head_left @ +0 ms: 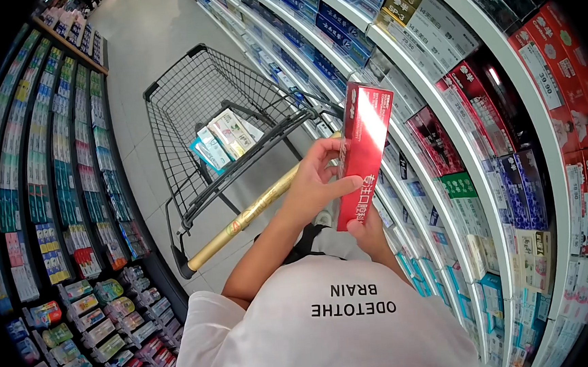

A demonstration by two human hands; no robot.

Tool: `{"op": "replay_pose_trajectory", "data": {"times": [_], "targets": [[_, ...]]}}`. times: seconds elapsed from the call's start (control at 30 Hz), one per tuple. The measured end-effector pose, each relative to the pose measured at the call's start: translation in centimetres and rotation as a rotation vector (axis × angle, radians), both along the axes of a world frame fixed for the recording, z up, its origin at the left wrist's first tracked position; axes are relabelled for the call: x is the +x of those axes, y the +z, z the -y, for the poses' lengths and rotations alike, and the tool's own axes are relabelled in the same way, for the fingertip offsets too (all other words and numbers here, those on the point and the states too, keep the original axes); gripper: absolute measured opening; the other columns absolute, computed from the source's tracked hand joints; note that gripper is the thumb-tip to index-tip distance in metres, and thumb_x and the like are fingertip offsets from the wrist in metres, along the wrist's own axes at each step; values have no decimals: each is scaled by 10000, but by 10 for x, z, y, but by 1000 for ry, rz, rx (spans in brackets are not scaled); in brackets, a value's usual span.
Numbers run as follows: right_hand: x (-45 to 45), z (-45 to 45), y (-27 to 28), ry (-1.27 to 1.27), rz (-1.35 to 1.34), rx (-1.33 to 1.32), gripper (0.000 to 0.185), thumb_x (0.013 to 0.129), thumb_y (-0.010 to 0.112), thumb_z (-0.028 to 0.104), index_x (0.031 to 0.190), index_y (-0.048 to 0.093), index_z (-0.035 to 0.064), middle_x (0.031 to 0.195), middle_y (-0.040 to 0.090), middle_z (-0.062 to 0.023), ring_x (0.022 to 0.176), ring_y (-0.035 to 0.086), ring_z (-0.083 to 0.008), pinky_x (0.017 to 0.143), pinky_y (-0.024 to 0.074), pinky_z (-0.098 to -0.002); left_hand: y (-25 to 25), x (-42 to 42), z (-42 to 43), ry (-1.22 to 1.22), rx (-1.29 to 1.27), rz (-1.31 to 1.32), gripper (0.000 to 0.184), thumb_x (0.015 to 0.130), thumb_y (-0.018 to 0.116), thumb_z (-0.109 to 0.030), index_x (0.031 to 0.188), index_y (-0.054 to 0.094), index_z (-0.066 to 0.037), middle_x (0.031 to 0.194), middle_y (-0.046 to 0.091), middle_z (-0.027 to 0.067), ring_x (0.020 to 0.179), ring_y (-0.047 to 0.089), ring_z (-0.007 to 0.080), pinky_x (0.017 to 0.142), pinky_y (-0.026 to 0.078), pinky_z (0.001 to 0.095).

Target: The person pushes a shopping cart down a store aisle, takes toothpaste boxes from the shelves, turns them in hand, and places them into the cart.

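Note:
A long red toothpaste box (371, 140) with white lettering stands tilted in front of my chest, glare running down its face. My left hand (321, 178) pinches it from the left side, thumb across the front and fingers curled at its edge. Lower down, my right hand (369, 233) grips the bottom end with the thumb on the front; its other fingers are hidden behind the box. Just beyond my left forearm is the gold handle (242, 220) of a black wire shopping cart (187, 116). Several white and teal boxes (231, 137) lie inside the cart.
Shelves (394, 54) of boxed toothpaste curve along my right side, close to the red box. A rack (53, 152) of packaged toothbrushes lines the left, with more small packs (99, 326) below. Grey tiled floor (140, 30) runs ahead between them.

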State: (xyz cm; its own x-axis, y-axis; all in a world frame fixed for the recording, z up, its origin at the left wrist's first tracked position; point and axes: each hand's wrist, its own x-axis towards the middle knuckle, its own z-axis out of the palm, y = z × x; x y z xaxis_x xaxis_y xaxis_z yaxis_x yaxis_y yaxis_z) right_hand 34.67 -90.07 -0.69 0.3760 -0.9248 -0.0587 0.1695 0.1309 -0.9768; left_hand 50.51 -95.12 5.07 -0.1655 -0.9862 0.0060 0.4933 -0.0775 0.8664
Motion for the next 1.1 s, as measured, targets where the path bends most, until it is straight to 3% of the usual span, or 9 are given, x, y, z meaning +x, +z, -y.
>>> {"op": "replay_pose_trajectory", "data": {"times": [0.2, 0.33, 0.37, 0.47, 0.53, 0.77, 0.93, 1.07, 1.1], "targets": [[0, 9, 18, 281, 516, 233, 817, 740, 467, 694, 1163, 436, -4, 747, 511, -97, 526, 462, -168, 495, 371, -304, -3, 3, 1, -54, 186, -101, 621, 750, 723, -167, 1263, 410, -10, 1187, 518, 84, 1104, 497, 165, 948, 388, 325], [-3, 11, 10, 428, 765, 449, 784, 723, 322, 747, 834, 483, -12, 597, 418, -62, 427, 378, -140, 453, 319, -286, -12, 3, -1, -292, 99, -181, 603, 772, 687, -177, 1283, 414, -9, 1210, 534, 75, 1113, 515, 172, 995, 372, 352], [-6, 10, 11, 439, 865, 526, 723, 695, 368, 736, 710, 441, 17, 591, 416, -60, 410, 367, -134, 431, 294, -272, -23, 2, 0, -291, 53, -166, 607, 770, 681, -168, 1295, 417, -17, 1232, 526, 72, 1128, 509, 177, 998, 371, 363], [-16, 19, -3, 615, 983, 534, 687, 654, 470, 682, 715, 453, -2, 573, 417, -67, 394, 356, -129, 387, 262, -270, -20, 2, -2, -272, 104, -131, 624, 759, 690, -168, 1298, 415, -17, 1234, 525, 68, 1138, 504, 187, 1002, 365, 361], [-29, 26, -7, 742, 887, 525, 775, 608, 562, 755, 780, 491, 3, 624, 450, -26, 437, 389, -102, 453, 286, -249, -16, 1, -5, -236, 52, -181, 741, 680, 770, -174, 1301, 406, 4, 1243, 521, 110, 1173, 488, 225, 991, 388, 371], [-46, 32, -2, 610, 919, 656, 837, 773, 380, 720, 1365, 342, 129, 677, 521, -108, 428, 350, -134, 378, 253, -257, -13, 1, -8, -262, -81, -217, 938, 520, 890, -229, 1286, 409, 22, 1244, 509, 189, 1132, 526, 250, 965, 433, 390], [-57, 42, -9, 567, 714, 691, 1121, 591, 173, 933, 1334, 395, 123, 601, 507, -72, 357, 302, -87, 319, 197, -218, -22, 1, -10, -215, -112, -143, 926, 520, 894, -244, 1269, 422, 29, 1257, 499, 176, 1121, 530, 246, 954, 440, 395], [-71, 53, -15, 626, 524, 436, 1108, 634, 61, 889, 1321, 409, 92, 611, 531, -74, 357, 344, -95, 306, 256, -231, -26, -12, -14, -56, -174, -223, 855, 563, 877, -251, 1257, 431, -24, 1299, 462, 154, 1191, 469, 254, 992, 399, 446], [-68, 49, 11, 405, 280, 444, 1089, 674, 25, 854, 1320, 403, 63, 650, 561, -84, 369, 370, -103, 327, 307, -236, -27, -14, -15, -47, -125, -250, 843, 577, 869, -251, 1263, 427, -41, 1318, 448, 137, 1216, 443, 252, 1006, 383, 449]]}}
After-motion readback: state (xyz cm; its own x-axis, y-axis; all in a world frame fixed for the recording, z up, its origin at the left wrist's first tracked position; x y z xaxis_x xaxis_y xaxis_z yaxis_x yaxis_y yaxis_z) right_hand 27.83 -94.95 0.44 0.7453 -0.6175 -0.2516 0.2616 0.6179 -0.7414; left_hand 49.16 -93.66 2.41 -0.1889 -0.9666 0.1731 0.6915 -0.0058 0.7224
